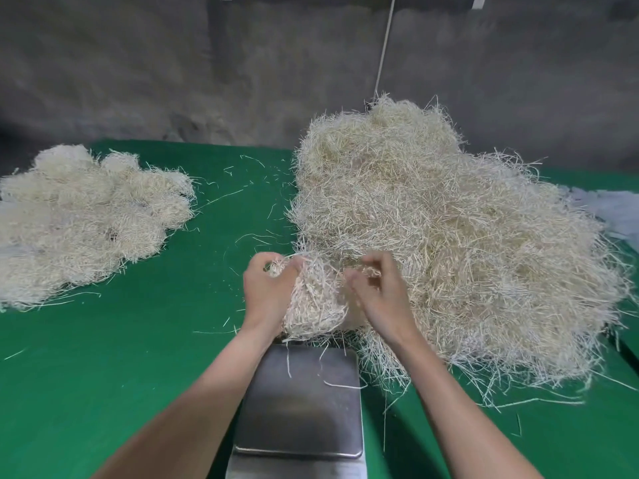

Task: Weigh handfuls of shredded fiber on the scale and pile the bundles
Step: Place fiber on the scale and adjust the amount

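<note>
Right now the step is separating one handful point(316, 302) of shredded fiber from the big heap point(466, 236) on the right of the green tabletop point(138, 357). The left hand point(268, 288) has its grip curled round the top of the handful, which hangs just over the far edge of the scale point(304, 402). The right hand point(380, 292) has a narrow grip, fingers curled and pinching strands point(370, 271) where the handful meets the heap; motion blur hides exactly how many.

To do this well, the handful should come away clean. Trailing fibers that bridge to the heap would probably drag on the steel pan and falsify the reading, so the right hand does best to tease them off before the drop. The heap's skirt already touches the pan's right side, and a few loose strands lie on it; clearing both looks wise. Set the handful in the middle of the pan, let go fully, then read. Weighed bundles belong on the pile point(79, 216) at the left, well apart.
</note>
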### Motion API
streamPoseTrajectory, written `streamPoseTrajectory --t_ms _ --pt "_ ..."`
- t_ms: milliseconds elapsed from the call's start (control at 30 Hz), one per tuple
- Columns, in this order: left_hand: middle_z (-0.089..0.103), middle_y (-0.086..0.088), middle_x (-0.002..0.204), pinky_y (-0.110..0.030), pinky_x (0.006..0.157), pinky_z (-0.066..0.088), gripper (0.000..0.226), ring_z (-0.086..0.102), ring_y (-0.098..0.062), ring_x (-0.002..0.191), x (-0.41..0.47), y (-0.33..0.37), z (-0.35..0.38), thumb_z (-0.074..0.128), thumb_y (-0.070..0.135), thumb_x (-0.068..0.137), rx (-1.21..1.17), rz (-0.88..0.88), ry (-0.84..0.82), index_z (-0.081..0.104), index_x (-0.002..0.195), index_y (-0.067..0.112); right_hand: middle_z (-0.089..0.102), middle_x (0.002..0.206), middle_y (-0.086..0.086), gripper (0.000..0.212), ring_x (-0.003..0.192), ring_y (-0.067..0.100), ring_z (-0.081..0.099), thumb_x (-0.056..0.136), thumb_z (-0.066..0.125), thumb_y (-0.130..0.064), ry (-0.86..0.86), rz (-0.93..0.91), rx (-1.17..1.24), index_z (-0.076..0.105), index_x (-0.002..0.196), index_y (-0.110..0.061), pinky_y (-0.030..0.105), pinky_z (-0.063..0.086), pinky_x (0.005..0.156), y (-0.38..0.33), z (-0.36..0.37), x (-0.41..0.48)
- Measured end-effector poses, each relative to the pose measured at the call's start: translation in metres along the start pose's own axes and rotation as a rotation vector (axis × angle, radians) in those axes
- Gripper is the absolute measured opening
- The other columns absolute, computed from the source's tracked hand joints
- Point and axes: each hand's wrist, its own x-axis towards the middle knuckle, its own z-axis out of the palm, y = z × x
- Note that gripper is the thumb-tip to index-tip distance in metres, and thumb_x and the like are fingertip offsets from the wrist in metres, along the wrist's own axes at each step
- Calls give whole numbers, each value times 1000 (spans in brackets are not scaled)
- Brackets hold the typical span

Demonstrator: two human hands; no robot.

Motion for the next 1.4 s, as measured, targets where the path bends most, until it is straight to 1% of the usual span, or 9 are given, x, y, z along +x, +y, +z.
streamPoseTrajectory --t_ms 100,267,433,633,833,1067,1167,1267,1400 --pt "71 1 90 -31 82 52 9 62 -20 92 -14 10 12 73 23 81 -47 24 -212 72 84 14 6 157 -13 76 143 7 11 72 48 -74 -182 -166 -147 11 137 -60 35 14 110 -11 22 6" --pt "63 -5 81 -31 67 49 15 61 -16 67 -10 31 1 50 24 91 -716 -331 -230 60 86 14 51 138 5 80 123 18 51 77 44 -71 -14 197 189 50 134 -16 31 40 102 -7 29 21" --pt "66 -1 118 -45 88 47 58 64 -21 106 -28 8 5 36 66 88 -571 -529 -522 57 123 25 43 142 8 65 124 18 44 93 40 -54 204 277 297 37 140 -8 23 33 95 4 32 30" --pt "52 -1 51 -18 40 39 41 50 -16 45 -7 18 11 53 39 94 -626 -387 71 50 63 12 51 68 -11 28 59 10 46 93 34 -48 126 -284 -218 48 80 -28 27 35 55 5 69 -27" --pt "26 15 45 -19 39 23 46 25 -4 39 -25 17 25 42 54 94 -240 -229 -83 33 62 22 46 58 -11 19 48 0 43 95 50 -22 221 -150 -123 50 76 -23 15 34 46 8 48 1" --pt "61 -11 69 -35 71 57 40 67 -23 62 -29 10 25 53 43 94 -237 -388 -285 63 85 6 45 50 -12 39 47 1 37 97 46 -38 213 -124 -7 45 60 -26 31 35 48 6 41 4" --pt "54 -4 64 -41 88 51 34 56 -18 56 -17 11 17 48 45 95 -101 -272 -356 51 78 16 57 88 -5 25 76 2 50 98 42 -39 195 -66 -71 52 95 -16 31 46 78 6 43 0" --pt "52 11 60 -23 90 42 40 55 -8 59 -15 18 9 46 47 93 -19 -63 -510 50 69 16 27 148 -10 57 128 6 32 92 48 -47 96 30 306 24 142 -33 32 32 104 -8 35 11" --pt "44 -1 50 -23 49 33 48 41 -9 43 -20 20 13 48 36 96 -142 159 -160 48 56 11 68 94 1 70 75 -2 62 74 52 -66 -105 132 269 49 131 -26 16 49 67 -13 40 13"
